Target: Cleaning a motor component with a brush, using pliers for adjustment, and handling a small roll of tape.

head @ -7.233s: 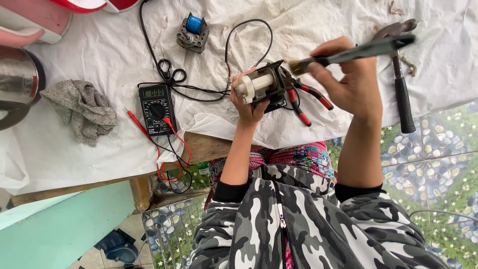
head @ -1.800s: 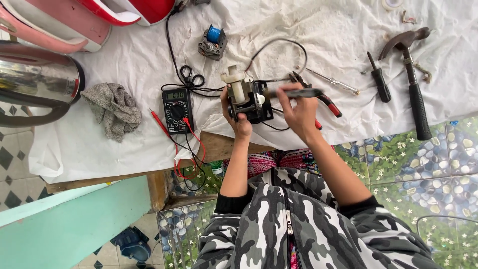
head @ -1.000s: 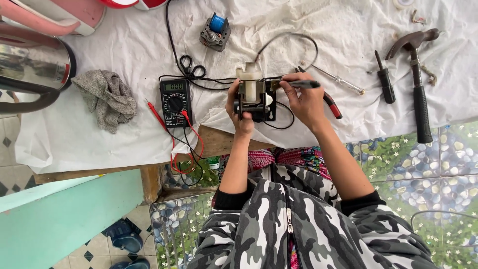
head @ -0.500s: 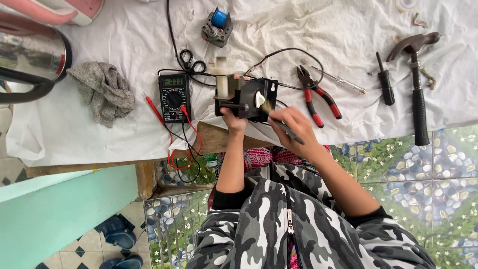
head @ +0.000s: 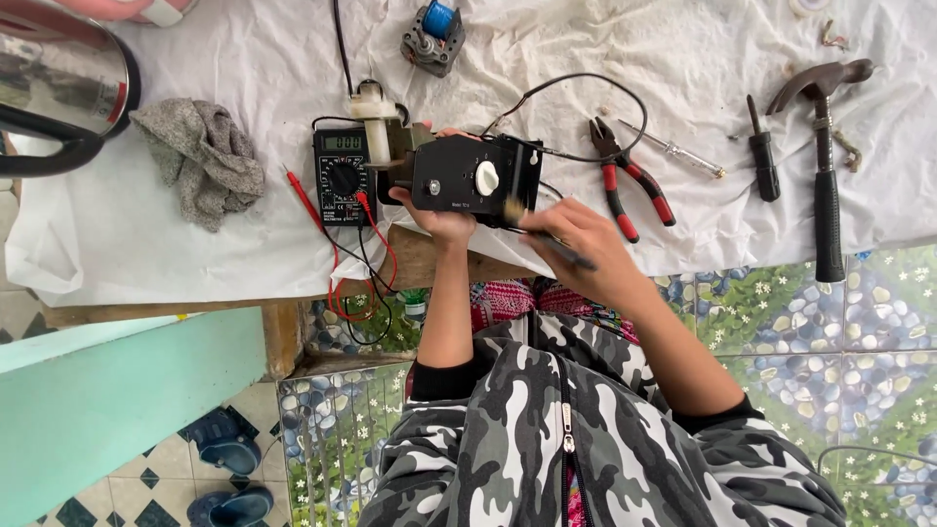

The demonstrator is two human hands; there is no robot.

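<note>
Your left hand [head: 444, 222] is gripping the black motor unit [head: 459, 176]; your right hand [head: 584, 249] fingers are pinching a small brush [head: 542, 234] against it.

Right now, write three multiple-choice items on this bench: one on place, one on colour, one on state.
1. Where do the pliers lie?
A. right of the motor unit
B. on the rag
C. on the floor

2. What colour is the coil on the small motor?
A. blue
B. yellow
C. green

3. What is the right hand doing?
A. resting flat
B. holding a brush
C. gripping the hammer

Answers:
1 A, they lie on the cloth beyond the unit's right end.
2 A, the winding is blue.
3 B, bristles meet the unit, which the left hand grips.
</note>
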